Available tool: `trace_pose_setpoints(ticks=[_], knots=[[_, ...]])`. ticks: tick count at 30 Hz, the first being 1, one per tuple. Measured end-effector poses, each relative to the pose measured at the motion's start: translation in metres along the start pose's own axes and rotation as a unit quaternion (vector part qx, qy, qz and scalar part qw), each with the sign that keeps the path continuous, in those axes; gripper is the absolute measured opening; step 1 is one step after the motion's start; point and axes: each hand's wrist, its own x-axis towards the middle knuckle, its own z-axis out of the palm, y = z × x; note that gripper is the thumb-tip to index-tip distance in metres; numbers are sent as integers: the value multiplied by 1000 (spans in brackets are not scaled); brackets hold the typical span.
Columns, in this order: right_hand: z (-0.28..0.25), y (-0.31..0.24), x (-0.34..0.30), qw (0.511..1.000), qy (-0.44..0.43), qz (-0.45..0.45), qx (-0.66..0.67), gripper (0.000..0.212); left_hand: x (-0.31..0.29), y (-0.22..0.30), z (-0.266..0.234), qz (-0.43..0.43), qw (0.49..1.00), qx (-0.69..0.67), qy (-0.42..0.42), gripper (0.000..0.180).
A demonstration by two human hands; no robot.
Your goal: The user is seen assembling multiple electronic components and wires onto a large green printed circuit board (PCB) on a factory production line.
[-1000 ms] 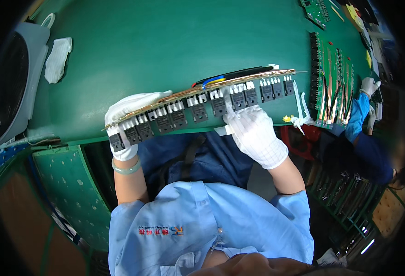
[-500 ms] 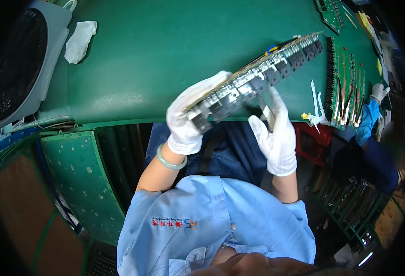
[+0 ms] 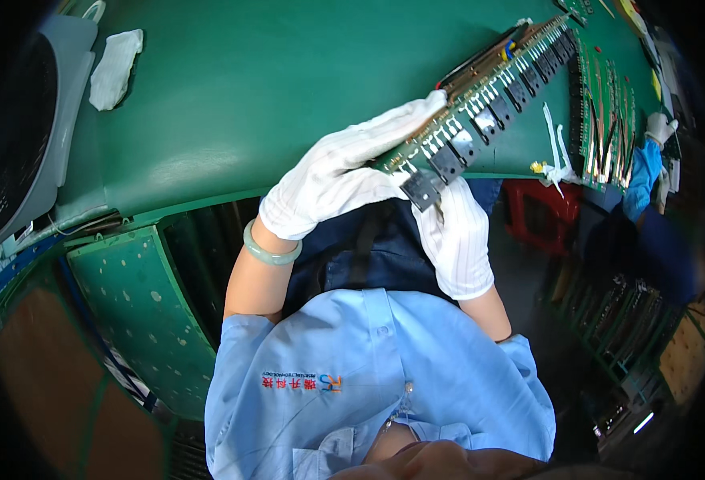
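Note:
My left hand (image 3: 332, 176), in a white glove, grips the near left end of a long green circuit board (image 3: 476, 98). The board slants up to the right above the table's front edge, with a row of black transistors (image 3: 446, 163) along its lower side. A yellow and blue part (image 3: 508, 51) shows on its far side. My right hand (image 3: 458, 240), gloved too, is closed just beneath the board's near end. The transistors partly cover its fingertips, so what they hold cannot be made out.
On the green table (image 3: 272, 64) lies a white cloth (image 3: 116, 70) at the far left, beside a grey fan-like unit (image 3: 24, 120). More circuit boards (image 3: 604, 120) and white strips (image 3: 556, 152) lie at right. A co-worker's gloved hand (image 3: 659, 128) is beside them. A red stool (image 3: 540, 212) stands below.
The board has shifted right, and its component side has turned more into view. My left hand followed it. My right hand, earlier apart with a small greyish piece, has moved left under the board's near end.

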Motion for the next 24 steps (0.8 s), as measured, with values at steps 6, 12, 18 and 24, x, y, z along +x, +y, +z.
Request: trace_pose_setpoints(ticks=[6,12,18,24], knots=[[10,-7,3,999,17,19,-20,10,-1,4,5,-45,996,-70,33,65],[15,-9,1,999,28,-1,-27,10,2,16,1,-45,999,0,23,67],[14,-11,-2,999,28,-9,-44,12,2,18,2,-39,998,25,40,67],[15,-6,-1,998,30,-40,-31,14,2,17,2,-50,998,16,33,67]])
